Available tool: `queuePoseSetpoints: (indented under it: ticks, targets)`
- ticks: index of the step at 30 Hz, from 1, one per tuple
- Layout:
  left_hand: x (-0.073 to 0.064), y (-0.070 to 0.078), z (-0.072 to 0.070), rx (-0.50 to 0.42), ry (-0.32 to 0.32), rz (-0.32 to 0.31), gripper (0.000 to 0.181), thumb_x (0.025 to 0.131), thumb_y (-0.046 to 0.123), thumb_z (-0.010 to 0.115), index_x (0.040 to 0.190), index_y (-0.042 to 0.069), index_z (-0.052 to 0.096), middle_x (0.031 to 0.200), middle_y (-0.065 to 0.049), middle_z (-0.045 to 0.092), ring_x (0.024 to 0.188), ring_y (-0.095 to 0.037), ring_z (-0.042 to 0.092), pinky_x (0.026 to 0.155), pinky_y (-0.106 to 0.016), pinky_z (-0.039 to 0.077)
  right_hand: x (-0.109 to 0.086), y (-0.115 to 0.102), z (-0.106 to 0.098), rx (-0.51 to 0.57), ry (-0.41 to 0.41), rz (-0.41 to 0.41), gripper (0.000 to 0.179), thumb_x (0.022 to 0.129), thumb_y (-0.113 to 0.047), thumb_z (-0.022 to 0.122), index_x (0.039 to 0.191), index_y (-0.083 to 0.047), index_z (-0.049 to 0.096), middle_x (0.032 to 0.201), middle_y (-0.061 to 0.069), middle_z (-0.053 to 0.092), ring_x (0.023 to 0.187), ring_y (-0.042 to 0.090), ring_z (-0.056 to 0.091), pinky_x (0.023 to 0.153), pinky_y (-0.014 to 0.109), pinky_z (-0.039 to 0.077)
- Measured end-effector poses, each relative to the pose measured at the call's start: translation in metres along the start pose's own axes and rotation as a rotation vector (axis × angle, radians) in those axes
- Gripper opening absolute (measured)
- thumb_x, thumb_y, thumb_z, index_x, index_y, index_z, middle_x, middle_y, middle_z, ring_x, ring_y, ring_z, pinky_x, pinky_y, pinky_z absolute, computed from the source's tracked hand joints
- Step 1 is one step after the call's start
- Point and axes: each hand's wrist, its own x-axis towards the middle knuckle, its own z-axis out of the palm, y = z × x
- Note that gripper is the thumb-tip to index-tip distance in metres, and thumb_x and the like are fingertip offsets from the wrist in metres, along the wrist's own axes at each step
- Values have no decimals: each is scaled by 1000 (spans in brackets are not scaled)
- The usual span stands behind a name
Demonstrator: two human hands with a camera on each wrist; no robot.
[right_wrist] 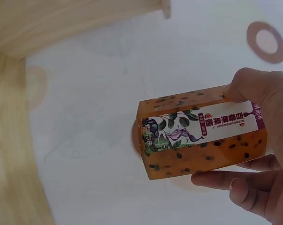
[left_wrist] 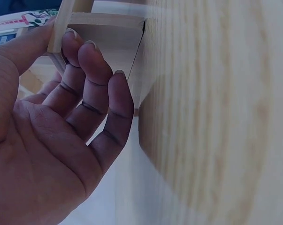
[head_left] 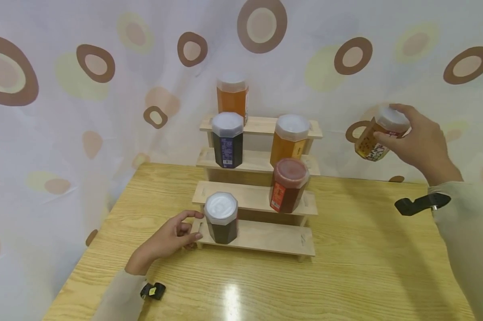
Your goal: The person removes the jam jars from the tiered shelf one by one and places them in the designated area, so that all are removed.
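Observation:
My right hand [head_left: 422, 138] holds a jar of passion fruit jam [right_wrist: 202, 133] up in the air, right of the rack, gripping it near its white lid. The jar is tilted, with orange contents and dark seeds. At the left end of the stepped wooden rack [head_left: 273, 236], my left hand [head_left: 171, 238] grips the lowest step, thumb on the board and fingers curled at its edge. Beside that hand, on the lowest step, stands a dark jar with a white lid [head_left: 222, 218]. In the left wrist view the fingers [left_wrist: 87, 86] curl close to the board's underside.
On the second step stands a red-lidded jar [head_left: 288, 185]. The third step carries a dark purple-labelled jar [head_left: 228, 140] and an amber jar [head_left: 290, 140]. An orange jar [head_left: 232, 100] stands on top. The rack rests on a wooden table [head_left: 265, 290] before a patterned backdrop [head_left: 117, 111].

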Motion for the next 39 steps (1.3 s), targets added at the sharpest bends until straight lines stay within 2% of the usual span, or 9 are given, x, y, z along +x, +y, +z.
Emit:
queuePoseSetpoints:
  ticks: [8,12,15,26,33,39]
  targets:
    - [1,-1,0,9,7,9,46,101,3,66,142,-4,45,65,-11,53,63,-20,58,56,-27,48,-15,41,29,-38,-41,-1,84,98,-48,67,164,-12,27,130,43,51,104,58,57,69,67,45]
    - [2,-1,1,8,3,8,47,101,3,67,142,-3,46,65,-2,50,62,-20,57,57,-27,49,-24,57,40,-51,-62,1,85,98,-48,68,162,-8,30,131,44,50,105,59,56,69,68,45]
    - [3,-1,1,5,0,6,47,101,4,67,142,-2,46,66,-2,51,63,-21,57,57,-27,49,-30,66,47,-53,-73,4,85,98,-48,68,161,-6,30,132,44,48,106,60,54,71,70,44]
    - [3,2,0,13,3,-3,46,101,4,66,142,-2,46,66,-14,52,63,-24,59,56,-29,49,-43,86,70,-51,-18,15,82,98,-43,69,160,-5,32,125,44,49,103,60,53,71,72,44]
    - [2,0,1,-5,4,-7,47,101,3,67,142,-3,46,66,-5,51,63,-22,58,58,-28,50,-48,92,81,-46,-34,18,82,98,-41,70,160,-3,32,125,46,47,102,61,52,70,71,45]
    - [1,0,1,-5,11,-12,47,100,3,67,142,-3,46,66,-6,52,64,-23,58,58,-28,50,-51,94,89,-40,-54,18,82,99,-41,70,159,-2,31,125,47,47,103,61,52,70,69,45]
